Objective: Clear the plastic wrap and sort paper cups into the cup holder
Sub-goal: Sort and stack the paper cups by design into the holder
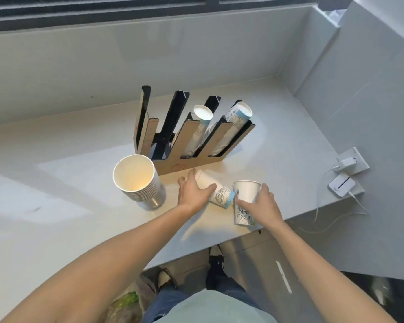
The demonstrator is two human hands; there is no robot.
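Observation:
A black and tan cup holder (191, 163) stands on the white counter, its two right slots filled with leaning stacks of paper cups (203, 113). My left hand (193, 194) grips a stack of printed cups (221, 195) lying on its side in front of the holder. Just to its right, my right hand (265, 208) holds an upright stack of printed cups (245, 201). A tall stack of wider plain cups (138, 180) stands at the holder's left front corner.
A wall socket with a white charger (348, 164) and a white device (342, 186) on a cable sit at the counter's right edge. The counter edge runs close below my hands. A bag with green contents (124, 304) lies on the floor by my feet.

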